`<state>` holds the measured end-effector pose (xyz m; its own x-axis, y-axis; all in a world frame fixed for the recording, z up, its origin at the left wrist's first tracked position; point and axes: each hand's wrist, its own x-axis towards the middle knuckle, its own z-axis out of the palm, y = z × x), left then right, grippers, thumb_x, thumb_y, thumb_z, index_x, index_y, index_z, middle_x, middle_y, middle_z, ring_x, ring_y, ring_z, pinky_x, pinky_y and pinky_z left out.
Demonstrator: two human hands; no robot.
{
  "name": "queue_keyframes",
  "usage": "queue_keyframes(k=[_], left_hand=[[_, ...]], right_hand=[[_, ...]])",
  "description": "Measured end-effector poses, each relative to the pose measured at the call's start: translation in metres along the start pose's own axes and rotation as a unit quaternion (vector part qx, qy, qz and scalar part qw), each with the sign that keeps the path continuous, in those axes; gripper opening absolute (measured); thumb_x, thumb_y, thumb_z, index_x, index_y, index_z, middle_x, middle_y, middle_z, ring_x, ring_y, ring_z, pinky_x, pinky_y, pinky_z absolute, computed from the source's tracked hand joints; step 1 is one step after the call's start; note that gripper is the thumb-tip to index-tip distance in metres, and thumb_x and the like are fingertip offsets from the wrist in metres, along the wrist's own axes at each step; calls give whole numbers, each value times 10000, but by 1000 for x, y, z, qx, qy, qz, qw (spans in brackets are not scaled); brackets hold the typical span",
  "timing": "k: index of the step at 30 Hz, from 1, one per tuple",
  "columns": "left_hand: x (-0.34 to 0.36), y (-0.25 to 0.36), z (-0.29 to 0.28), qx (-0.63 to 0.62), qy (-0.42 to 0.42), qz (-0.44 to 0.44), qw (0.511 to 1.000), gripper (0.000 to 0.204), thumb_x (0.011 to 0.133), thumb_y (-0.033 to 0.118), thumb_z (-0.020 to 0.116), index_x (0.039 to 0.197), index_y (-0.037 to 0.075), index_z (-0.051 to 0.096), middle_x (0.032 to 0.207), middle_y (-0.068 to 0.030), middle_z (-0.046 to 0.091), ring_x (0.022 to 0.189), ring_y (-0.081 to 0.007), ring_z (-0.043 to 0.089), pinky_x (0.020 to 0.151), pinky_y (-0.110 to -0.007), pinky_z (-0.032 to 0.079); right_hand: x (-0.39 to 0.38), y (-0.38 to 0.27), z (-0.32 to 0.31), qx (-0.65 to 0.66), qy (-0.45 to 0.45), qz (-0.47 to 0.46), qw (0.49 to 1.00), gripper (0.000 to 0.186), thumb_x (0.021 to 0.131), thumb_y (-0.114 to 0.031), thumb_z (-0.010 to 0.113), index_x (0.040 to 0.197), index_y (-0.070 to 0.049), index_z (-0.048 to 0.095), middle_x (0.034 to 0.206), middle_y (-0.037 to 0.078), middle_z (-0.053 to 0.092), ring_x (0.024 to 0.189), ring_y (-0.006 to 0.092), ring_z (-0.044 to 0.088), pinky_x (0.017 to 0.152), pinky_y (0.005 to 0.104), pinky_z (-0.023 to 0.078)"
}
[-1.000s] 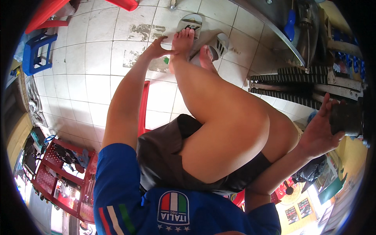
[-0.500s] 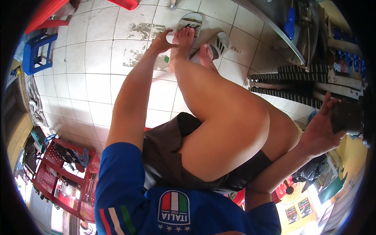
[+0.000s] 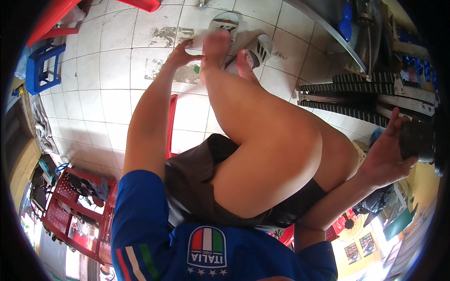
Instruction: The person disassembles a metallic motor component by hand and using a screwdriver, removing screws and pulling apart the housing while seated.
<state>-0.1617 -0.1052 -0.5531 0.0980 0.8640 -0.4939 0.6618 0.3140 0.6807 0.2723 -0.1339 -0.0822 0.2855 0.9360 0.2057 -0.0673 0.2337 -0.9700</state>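
My left hand [image 3: 184, 55] is at the upper middle with fingers apart, its thumb at the inner ankle of my bare, blurred foot [image 3: 214, 47]. Striped sandals [image 3: 260, 47] lie around my feet on the floor. My right hand [image 3: 386, 157] is at the right with fingers around a dark cylindrical part [image 3: 416, 140], whose far end runs into the dark edge of the view. My bent legs [image 3: 269, 154] and dark shorts [image 3: 190, 187] fill the middle.
A blue stool [image 3: 35, 70] and red chair parts [image 3: 56, 35] are at the upper left, a red perforated rack [image 3: 65, 210] at the lower left. A metal frame with a blue-handled tool [image 3: 346, 21] is at the upper right, above stacked dark ribbed strips [image 3: 337, 105].
My left hand and raised foot have shifted slightly left, the foot now blurred. My right hand is slightly higher, still on the dark part. The whole view has shifted a little.
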Motion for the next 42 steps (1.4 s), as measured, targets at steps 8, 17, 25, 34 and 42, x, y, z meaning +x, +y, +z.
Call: queue_keyframes(k=[8,17,25,34,42], left_hand=[[-7,26,-1,-11,9,-33,999,1128,527,601,913,1429,87,470,1393,-160,553,1296,-301,533,1075,-405,451],[4,14,6,0,37,-12,999,1123,542,598,901,1432,70,464,1405,-190,531,1304,-327,516,1071,-423,449],[3,39,3,2,1,-14,1000,1155,512,561,924,1454,92,449,1427,-202,507,1338,-341,480,1097,-432,428],[3,43,-3,30,-33,27,999,1180,480,628,905,1450,129,455,1403,-214,518,1310,-363,501,1066,-457,445],[2,24,-2,8,18,29,999,1150,497,565,929,1433,84,467,1363,-155,573,1281,-325,533,1054,-435,461]], right_hand=[[-2,1,3,25,45,11,999,726,875,-367,676,1438,-15,382,1367,165,507,1233,342,516,1221,579,211],[-3,4,14,21,57,8,998,803,840,-372,730,1437,26,369,1367,163,510,1225,341,516,1222,564,212],[-9,5,13,13,35,1,999,851,835,-419,747,1446,26,357,1356,140,528,1206,293,540,1237,531,193],[-10,5,8,5,42,-1,999,839,834,-434,745,1437,25,385,1353,143,534,1196,289,547,1233,534,199],[-7,6,7,-5,28,-7,1000,845,828,-452,746,1435,16,391,1359,134,535,1189,283,553,1226,526,220]])
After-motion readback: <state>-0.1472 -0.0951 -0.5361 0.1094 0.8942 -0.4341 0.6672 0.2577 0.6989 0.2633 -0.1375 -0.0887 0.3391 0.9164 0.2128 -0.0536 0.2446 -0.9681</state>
